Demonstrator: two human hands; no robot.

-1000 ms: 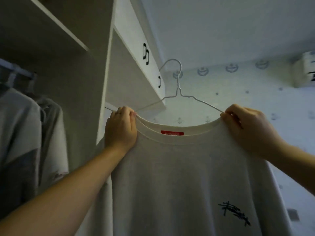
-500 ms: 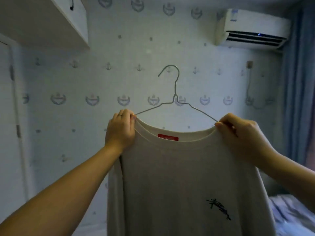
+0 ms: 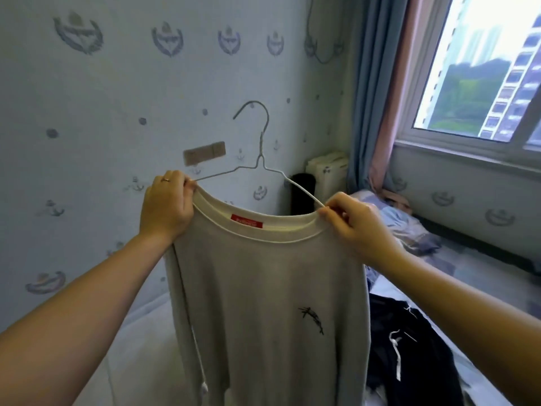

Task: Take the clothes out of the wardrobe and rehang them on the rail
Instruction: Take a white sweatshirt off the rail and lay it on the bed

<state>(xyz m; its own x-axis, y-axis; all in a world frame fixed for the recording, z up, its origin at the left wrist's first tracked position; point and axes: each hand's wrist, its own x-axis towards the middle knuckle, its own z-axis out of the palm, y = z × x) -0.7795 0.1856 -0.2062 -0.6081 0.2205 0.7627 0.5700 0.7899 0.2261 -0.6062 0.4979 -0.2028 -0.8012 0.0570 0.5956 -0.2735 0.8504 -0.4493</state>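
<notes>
Found left grip (image 3: 167, 208) curled round the collar and shoulder of a pale grey crew-neck knit top (image 3: 263, 303), ring visible on one finger. Found right grip (image 3: 355, 227) pinching the opposite collar edge together with one arm of a thin silver-white wire hanger (image 3: 260, 153). Noted top held up in the air between both grips, hanging full length, hook upright above the red neck label (image 3: 247, 221) and caught on nothing.

Compared with a second ago: no longer facing the wardrobe shelves and hung garments; now facing a patterned pale blue wall (image 3: 102, 112), a blue curtain (image 3: 363, 98), a bright window (image 3: 483, 68) and a bed (image 3: 468, 259) carrying a heap of dark clothes (image 3: 409, 347). Same hold at both shoulders throughout.

Judged removal from the wardrobe complete for this garment; rehanging not yet begun. Could not locate the rail in view. Recommend keeping the hook upright and free during the carry.
</notes>
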